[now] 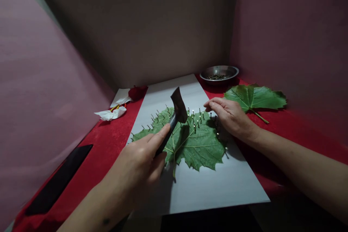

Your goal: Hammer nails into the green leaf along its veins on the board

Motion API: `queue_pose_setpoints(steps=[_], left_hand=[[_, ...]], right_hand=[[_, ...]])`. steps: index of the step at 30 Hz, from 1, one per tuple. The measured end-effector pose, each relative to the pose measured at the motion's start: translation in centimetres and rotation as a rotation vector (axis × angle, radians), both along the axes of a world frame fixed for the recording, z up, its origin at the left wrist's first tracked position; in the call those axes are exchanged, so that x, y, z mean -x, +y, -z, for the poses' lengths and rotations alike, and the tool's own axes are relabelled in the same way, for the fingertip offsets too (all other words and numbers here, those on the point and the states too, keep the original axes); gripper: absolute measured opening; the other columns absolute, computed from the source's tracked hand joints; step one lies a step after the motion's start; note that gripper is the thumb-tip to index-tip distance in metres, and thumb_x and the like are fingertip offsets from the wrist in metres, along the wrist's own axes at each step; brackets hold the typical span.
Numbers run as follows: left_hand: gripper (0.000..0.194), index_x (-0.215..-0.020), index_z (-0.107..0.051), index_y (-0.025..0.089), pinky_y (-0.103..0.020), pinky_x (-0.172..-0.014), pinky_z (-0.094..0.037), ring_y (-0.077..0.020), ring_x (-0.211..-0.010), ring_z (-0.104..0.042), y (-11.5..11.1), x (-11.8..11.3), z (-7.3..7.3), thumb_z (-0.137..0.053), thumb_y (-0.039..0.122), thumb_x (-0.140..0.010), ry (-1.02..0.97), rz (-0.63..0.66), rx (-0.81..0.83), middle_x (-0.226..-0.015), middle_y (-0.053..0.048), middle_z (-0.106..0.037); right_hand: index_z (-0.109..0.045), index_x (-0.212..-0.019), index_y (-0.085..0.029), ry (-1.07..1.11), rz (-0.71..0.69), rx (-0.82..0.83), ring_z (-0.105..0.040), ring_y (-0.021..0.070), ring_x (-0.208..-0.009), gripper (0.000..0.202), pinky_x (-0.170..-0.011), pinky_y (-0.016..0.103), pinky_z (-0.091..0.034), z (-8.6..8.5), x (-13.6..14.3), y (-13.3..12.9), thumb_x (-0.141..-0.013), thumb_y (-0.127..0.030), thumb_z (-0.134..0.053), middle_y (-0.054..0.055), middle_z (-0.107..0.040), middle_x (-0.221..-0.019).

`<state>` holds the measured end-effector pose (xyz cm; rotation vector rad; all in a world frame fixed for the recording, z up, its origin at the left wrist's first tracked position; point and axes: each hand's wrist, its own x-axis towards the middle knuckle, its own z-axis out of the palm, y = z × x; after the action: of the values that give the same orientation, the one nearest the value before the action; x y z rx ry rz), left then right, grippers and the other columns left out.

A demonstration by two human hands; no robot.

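Observation:
A hammer (178, 107) with a dark head and handle is held in my left hand (145, 152), its head raised over a green leaf (201, 148). The leaf lies on a white board (201, 192), with several nails (194, 126) standing along its upper and side edges. Near the leaf's upper right edge is my right hand (227, 114), its fingers bent and pressed together. Whether the fingertips hold anything is too small to tell.
A metal bowl (219, 76) of nails stands at the back right, behind a second leaf (257, 98) on the red cloth (288, 130). White crumpled tissue (111, 115) and a dark flat object (61, 179) are at the left. Pink walls flank the workspace.

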<state>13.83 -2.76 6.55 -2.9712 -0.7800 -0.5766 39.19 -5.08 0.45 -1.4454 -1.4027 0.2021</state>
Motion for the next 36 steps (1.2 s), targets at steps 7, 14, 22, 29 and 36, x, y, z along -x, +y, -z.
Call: queue_pose_setpoints(steps=[7,14,22,29,36], left_hand=[[0.05,-0.132,-0.048,0.013,-0.022,-0.084,-0.051,-0.0178,-0.101,-0.064,-2.2,1.0,-1.1,-0.054,0.02,-0.083,-0.193,-0.039,-0.073,-0.121,-0.01,-0.064],[0.046,-0.126,-0.054,0.008,-0.02,-0.066,-0.055,-0.0142,-0.077,-0.069,-0.8,0.1,0.5,-0.052,0.015,-0.08,-0.127,0.002,0.177,-0.097,-0.008,-0.073],[0.054,-0.131,-0.049,0.032,-0.026,-0.093,-0.05,-0.0184,-0.105,-0.063,-2.2,1.6,-1.3,-0.06,0.021,-0.08,-0.349,-0.103,0.022,-0.129,0.005,-0.059],[0.045,-0.125,-0.057,0.015,-0.025,-0.068,-0.058,-0.0169,-0.081,-0.07,-0.8,0.0,-0.4,-0.054,0.017,-0.079,-0.14,-0.061,0.258,-0.103,-0.005,-0.072],[0.053,-0.129,-0.053,0.031,-0.019,-0.069,-0.056,-0.0123,-0.077,-0.069,-1.6,1.8,-2.1,-0.063,0.022,-0.078,-0.362,-0.152,0.08,-0.112,0.002,-0.069]], right_hand=[[-0.065,-0.081,-0.015,0.004,0.006,0.018,-0.06,0.0183,-0.078,0.031,-0.073,0.033,-0.043,0.2,0.0,0.1,-0.089,-0.03,-0.039,0.006,-0.067,-0.08],[-0.065,-0.081,-0.016,-0.014,0.01,0.037,-0.06,0.0184,-0.078,0.031,-0.074,0.034,-0.043,0.1,0.2,-0.1,-0.089,-0.03,-0.039,0.006,-0.066,-0.079],[-0.065,-0.083,-0.016,0.021,0.017,0.016,-0.061,0.0179,-0.078,0.03,-0.074,0.033,-0.044,0.1,0.0,0.0,-0.089,-0.031,-0.039,0.006,-0.067,-0.08],[-0.065,-0.084,-0.017,-0.008,0.035,0.035,-0.061,0.0179,-0.079,0.031,-0.074,0.032,-0.044,0.0,0.1,-0.1,-0.089,-0.031,-0.039,0.006,-0.068,-0.081],[-0.066,-0.085,-0.016,0.016,0.024,0.044,-0.061,0.0187,-0.079,0.031,-0.075,0.034,-0.043,0.1,0.1,-0.1,-0.089,-0.032,-0.039,0.007,-0.067,-0.081]])
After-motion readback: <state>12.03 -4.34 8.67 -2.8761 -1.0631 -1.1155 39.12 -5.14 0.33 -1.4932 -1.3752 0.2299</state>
